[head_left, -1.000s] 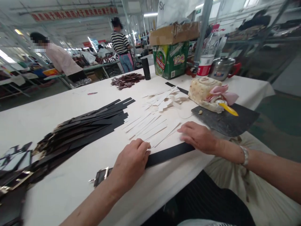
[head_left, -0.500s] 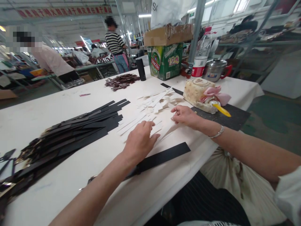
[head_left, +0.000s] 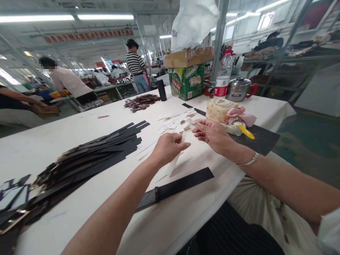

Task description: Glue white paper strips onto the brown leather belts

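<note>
Your left hand (head_left: 167, 147) has moved toward your right hand (head_left: 214, 137) (hold indeterminable), pinching a white strip (head_left: 173, 165), apparently to steady it.

Silver bracelet (head_left: 250, 163) (slim one), pale right sleeve (head_left: 329, 228), black faintly striped garment (head_left: 236, 230).

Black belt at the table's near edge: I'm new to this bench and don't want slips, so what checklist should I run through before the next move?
1. White strip in the left hand: ok, held between thumb and fingers.
2. Right hand grip: cannot tell; its fingertips are curled near loose white strips.
3. Black belt on the table, near end uncovered: ok.
4. Belt loop in view: ok.
5. Belt's other end in view: not ok, hidden by the left forearm.
</note>
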`<state>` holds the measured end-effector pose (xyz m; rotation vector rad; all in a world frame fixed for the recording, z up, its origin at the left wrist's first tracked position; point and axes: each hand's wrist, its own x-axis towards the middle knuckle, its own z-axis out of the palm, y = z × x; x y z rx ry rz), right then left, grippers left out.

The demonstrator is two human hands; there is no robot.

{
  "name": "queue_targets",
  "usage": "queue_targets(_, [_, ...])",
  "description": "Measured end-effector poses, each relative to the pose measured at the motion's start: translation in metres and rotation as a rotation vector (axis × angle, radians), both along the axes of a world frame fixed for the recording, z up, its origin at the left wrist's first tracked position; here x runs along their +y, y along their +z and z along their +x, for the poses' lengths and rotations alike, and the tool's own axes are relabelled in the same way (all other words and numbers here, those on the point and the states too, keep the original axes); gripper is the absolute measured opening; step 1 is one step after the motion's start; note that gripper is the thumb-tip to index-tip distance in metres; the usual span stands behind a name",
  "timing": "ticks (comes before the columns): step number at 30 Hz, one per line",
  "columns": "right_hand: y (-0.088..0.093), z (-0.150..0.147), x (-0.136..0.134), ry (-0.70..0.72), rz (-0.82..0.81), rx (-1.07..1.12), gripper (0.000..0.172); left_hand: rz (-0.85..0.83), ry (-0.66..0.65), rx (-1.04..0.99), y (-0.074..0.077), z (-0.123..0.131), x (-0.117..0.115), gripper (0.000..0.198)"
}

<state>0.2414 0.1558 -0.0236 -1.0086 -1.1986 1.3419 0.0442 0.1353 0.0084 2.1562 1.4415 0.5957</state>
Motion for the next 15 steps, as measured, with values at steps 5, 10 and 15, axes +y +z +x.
queue_targets(5, [0.003,-0.019,-0.027,0.244,-0.065,0.156,0.032,-0.509,-0.116,-0.927,0.030,-0.029,-0.016,0.046])
queue_targets(10, [0.009,-0.035,-0.063,0.669,-0.350,0.422,0.032,-0.583,-0.078,-1.367,0.010,-0.043,-0.044,0.039])
queue_targets(15, [0.021,-0.039,-0.086,0.789,-0.569,0.509,0.030,-0.617,-0.045,-1.468,-0.012,-0.046,-0.073,0.034])
